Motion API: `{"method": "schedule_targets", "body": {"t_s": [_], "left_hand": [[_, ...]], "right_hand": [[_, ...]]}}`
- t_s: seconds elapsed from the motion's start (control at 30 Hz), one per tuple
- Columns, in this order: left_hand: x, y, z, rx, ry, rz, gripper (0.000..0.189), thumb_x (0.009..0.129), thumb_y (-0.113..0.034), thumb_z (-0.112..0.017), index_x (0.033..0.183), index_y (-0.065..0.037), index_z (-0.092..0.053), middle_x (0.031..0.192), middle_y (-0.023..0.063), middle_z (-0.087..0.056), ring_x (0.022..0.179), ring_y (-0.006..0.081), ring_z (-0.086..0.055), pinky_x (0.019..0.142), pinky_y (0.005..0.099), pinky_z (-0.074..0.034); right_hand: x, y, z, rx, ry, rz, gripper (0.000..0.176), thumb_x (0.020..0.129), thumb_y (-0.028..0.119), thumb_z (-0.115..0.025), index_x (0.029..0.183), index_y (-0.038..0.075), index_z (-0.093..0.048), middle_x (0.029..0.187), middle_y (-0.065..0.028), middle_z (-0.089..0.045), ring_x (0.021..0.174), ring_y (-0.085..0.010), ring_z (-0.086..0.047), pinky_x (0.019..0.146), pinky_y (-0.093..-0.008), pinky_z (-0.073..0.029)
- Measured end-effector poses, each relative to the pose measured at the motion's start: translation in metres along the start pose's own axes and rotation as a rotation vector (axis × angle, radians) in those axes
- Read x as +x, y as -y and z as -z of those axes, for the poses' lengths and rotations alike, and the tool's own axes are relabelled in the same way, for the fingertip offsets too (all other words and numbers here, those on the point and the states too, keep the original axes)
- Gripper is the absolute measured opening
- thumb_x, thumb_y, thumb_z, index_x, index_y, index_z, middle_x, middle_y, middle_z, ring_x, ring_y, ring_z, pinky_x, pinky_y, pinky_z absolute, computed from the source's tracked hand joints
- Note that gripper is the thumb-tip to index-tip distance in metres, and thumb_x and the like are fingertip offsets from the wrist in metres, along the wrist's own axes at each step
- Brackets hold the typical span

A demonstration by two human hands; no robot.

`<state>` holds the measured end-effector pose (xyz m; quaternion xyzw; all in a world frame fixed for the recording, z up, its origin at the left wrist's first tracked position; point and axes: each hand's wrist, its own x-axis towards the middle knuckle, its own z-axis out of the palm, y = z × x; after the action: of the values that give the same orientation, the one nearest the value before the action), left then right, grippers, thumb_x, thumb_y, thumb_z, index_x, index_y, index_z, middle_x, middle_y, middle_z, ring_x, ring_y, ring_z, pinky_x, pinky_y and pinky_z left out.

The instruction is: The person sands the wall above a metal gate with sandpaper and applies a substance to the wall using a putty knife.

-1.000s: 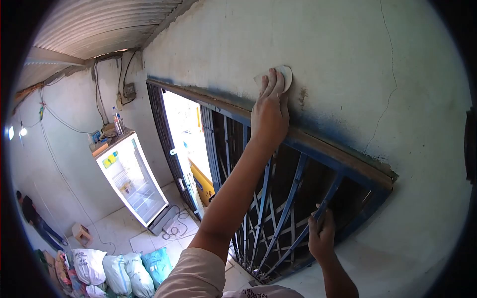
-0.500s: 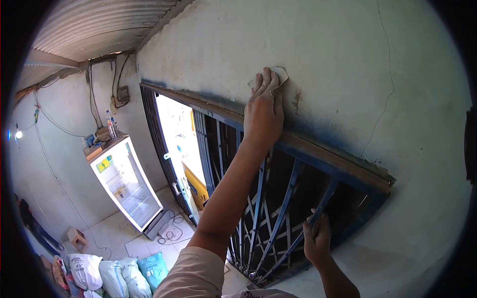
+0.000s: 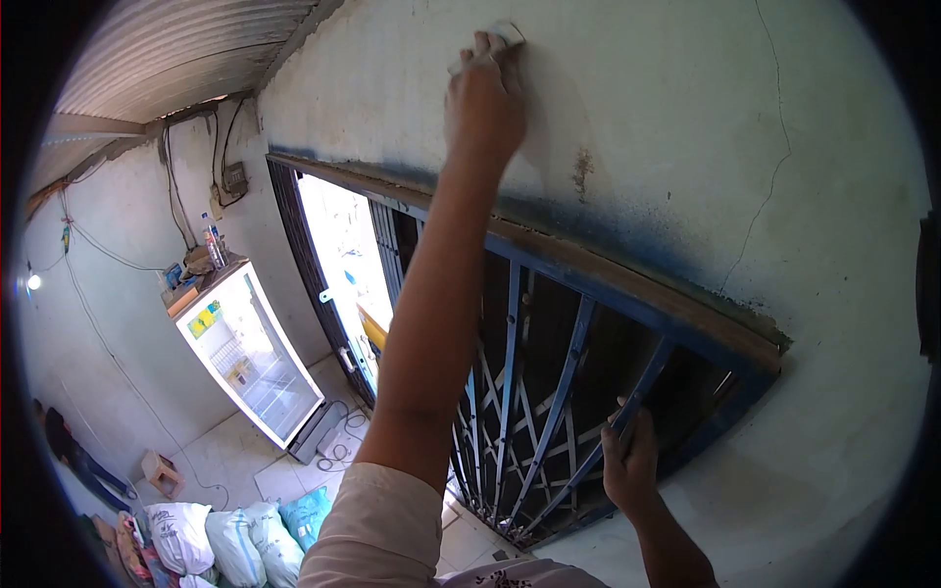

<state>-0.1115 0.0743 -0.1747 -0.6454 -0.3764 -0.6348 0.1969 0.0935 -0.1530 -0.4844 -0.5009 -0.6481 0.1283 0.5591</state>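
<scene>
My left hand (image 3: 487, 106) is raised high on the pale plastered wall (image 3: 647, 88), its fingers pressing a thin, whitish piece of sandpaper (image 3: 510, 34) flat against the surface. Part of the sheet is hidden under the fingers. Lower down on the right, my right hand (image 3: 632, 461) is wrapped around a slanted blue bar of the folding metal gate (image 3: 564, 392). Between the two hands runs the gate's brown, dusty top rail (image 3: 627, 279), with blue paint smudged on the wall just above it.
A lit glass-door display fridge (image 3: 257, 358) stands at left, with bottles and boxes on top. Stuffed sacks (image 3: 235, 544) lie on the tiled floor near a small wooden box (image 3: 163, 474). A person (image 3: 78, 456) is at far left. Cables hang on the walls.
My left hand has slid upward and slightly left across the wall with the sandpaper, farther from the gate's top rail. My right hand keeps its hold on the bar.
</scene>
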Motion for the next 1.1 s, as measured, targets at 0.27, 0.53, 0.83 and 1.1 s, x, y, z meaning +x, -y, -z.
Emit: {"method": "schedule_targets", "body": {"t_s": [0.27,0.53,0.83,1.1], "left_hand": [[-0.022,0.007,0.003,-0.016,0.008,0.017,0.044,0.102,-0.021,-0.04,0.141,-0.002,-0.046,0.149,0.0199,-0.04,0.137,0.0427,-0.036,0.111,0.0461,-0.037],[-0.108,-0.002,0.027,-0.075,0.191,0.053,0.048,0.1,-0.013,-0.042,0.147,-0.001,-0.037,0.153,0.0202,-0.034,0.141,0.042,-0.03,0.115,0.0511,-0.029],[-0.079,0.029,0.008,-0.089,0.058,0.124,0.043,0.103,-0.018,-0.039,0.142,-0.001,-0.044,0.145,0.0252,-0.042,0.137,0.0409,-0.037,0.114,0.0437,-0.032],[0.002,0.1,0.008,-0.026,0.092,0.304,0.044,0.101,-0.034,-0.043,0.131,-0.006,-0.059,0.122,0.0274,-0.062,0.119,0.0397,-0.057,0.098,0.0433,-0.045]], "right_hand": [[-0.002,-0.001,0.005,-0.005,0.023,0.021,0.04,0.094,0.01,-0.059,0.13,-0.004,-0.049,0.101,-0.0164,-0.059,0.094,-0.0258,-0.061,0.086,-0.0366,-0.048],[-0.003,0.002,0.007,0.082,0.066,-0.003,0.042,0.095,0.007,-0.056,0.134,-0.002,-0.045,0.106,-0.0086,-0.056,0.096,-0.0145,-0.054,0.086,-0.0292,-0.044],[-0.004,0.004,0.007,0.11,0.055,-0.033,0.042,0.095,0.01,-0.057,0.133,-0.003,-0.047,0.105,-0.0107,-0.057,0.097,-0.0174,-0.055,0.087,-0.031,-0.045],[-0.005,-0.007,0.008,0.009,0.038,0.023,0.041,0.094,0.013,-0.06,0.13,-0.002,-0.048,0.104,-0.011,-0.057,0.092,-0.0191,-0.057,0.083,-0.0318,-0.047]]}}
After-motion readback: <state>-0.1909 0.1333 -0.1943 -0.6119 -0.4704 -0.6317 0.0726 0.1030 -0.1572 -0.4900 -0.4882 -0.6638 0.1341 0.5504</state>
